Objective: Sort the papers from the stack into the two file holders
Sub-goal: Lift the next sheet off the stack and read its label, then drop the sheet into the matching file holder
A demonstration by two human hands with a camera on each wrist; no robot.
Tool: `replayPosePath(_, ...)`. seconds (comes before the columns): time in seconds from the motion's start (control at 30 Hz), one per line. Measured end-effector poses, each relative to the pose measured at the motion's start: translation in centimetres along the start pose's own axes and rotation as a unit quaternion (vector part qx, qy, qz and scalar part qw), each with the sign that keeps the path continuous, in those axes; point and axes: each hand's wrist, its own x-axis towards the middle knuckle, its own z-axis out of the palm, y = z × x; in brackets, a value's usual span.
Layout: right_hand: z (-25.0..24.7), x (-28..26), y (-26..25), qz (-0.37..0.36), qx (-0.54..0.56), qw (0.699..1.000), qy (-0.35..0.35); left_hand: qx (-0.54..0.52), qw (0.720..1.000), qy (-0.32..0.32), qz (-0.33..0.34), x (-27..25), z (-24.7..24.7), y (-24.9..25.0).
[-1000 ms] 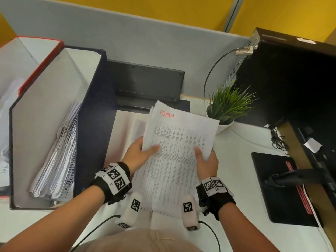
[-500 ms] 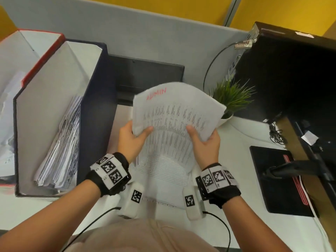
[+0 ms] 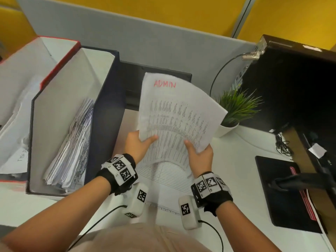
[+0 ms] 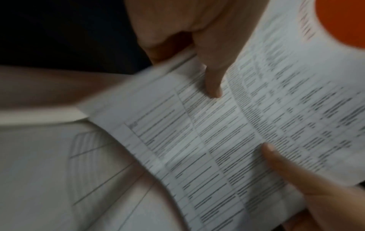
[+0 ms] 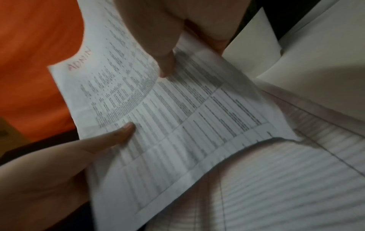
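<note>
A printed sheet marked ADMIN in red (image 3: 174,120) is held up off the desk, bowed, by both hands. My left hand (image 3: 143,140) pinches its lower left edge, thumb on the print (image 4: 213,81). My right hand (image 3: 194,148) pinches the lower right edge, thumb on top (image 5: 166,65). Under the hands lies the stack (image 3: 163,180), with a lined form uppermost. Left of the hands stands a dark blue file holder (image 3: 107,106) with a leaning bundle of papers (image 3: 72,142). A red-edged file holder (image 3: 56,66) with papers stands further left.
A small potted plant (image 3: 234,110) stands just right of the raised sheet. A black flat device (image 3: 156,73) sits behind it against the grey partition (image 3: 145,37). On the right are a black monitor back (image 3: 294,84), cables and a black pad (image 3: 283,193).
Both hands have raised the ADMIN sheet off the stack; it went from lying nearly flat to standing steep and bowed, and the lined form beneath is now uncovered.
</note>
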Motion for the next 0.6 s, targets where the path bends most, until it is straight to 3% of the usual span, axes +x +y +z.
replayPosePath(0.23,-0.9,1.7,-1.9,-0.067,-0.019,0.997,-0.032,0.080,0.996,0.002,0.042,0.6,-3.9,5.8)
replayPosePath(0.37,-1.9,1.2,-0.6,-0.032,-0.067,0.995,-0.063,0.120,0.992,-0.020,0.033,0.4,-8.4,9.6)
replayPosePath(0.53,-3.7,0.1,2.7,0.032,-0.132,0.990,-0.049,0.158,0.984,0.060,-0.054,-0.1,-15.5,12.7)
replayPosePath(0.6,-4.3,-0.3,3.8,0.043,-0.198,0.978,-0.050,0.130,0.986,0.062,-0.081,-0.6,-18.1,13.7)
